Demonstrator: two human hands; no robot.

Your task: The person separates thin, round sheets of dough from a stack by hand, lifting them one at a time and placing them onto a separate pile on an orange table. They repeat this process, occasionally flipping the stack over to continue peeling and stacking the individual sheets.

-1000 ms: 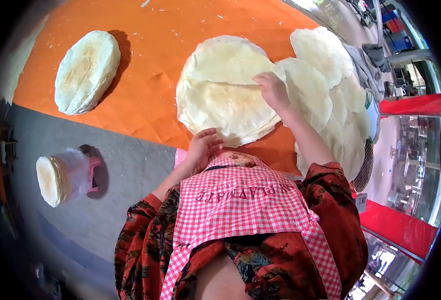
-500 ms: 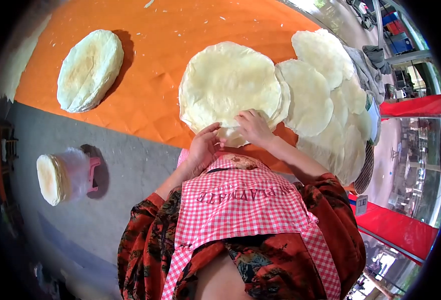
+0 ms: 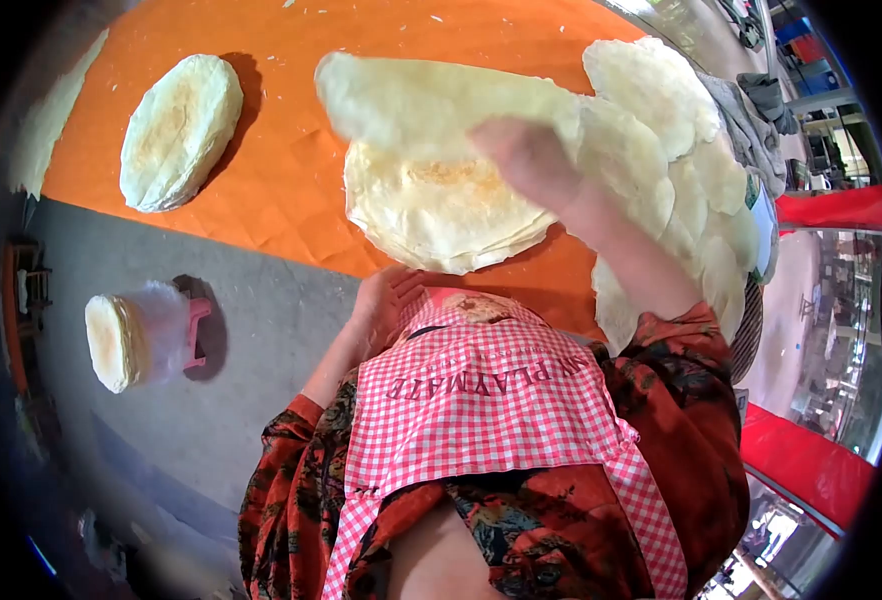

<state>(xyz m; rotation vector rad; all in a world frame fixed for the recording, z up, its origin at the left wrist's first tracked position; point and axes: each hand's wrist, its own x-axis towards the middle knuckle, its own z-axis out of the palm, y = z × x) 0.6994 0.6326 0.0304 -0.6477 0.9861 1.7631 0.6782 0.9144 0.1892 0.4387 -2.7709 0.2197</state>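
Note:
A thin round flatbread sheet (image 3: 431, 100) is lifted and blurred, its near edge raised off the stack. My right hand (image 3: 529, 160) grips that sheet at its near right part, fingers closed and smeared by motion. Below it lies a stack of flatbreads (image 3: 436, 215), the top one browned in the middle. My left hand (image 3: 389, 298) rests at the table's near edge, just below the stack, holding nothing, with its fingers apart.
On the orange table (image 3: 291, 200), another flatbread stack (image 3: 181, 132) sits at the left. Several thin sheets (image 3: 656, 95) overlap at the right, beside a grey cloth (image 3: 746, 130). A bagged stack (image 3: 116, 343) stands on a pink stool (image 3: 197, 332) at the lower left.
My right hand has moved up and right, lifting the top sheet away from the stack and uncovering the browned flatbread. My left hand has drawn back toward the apron.

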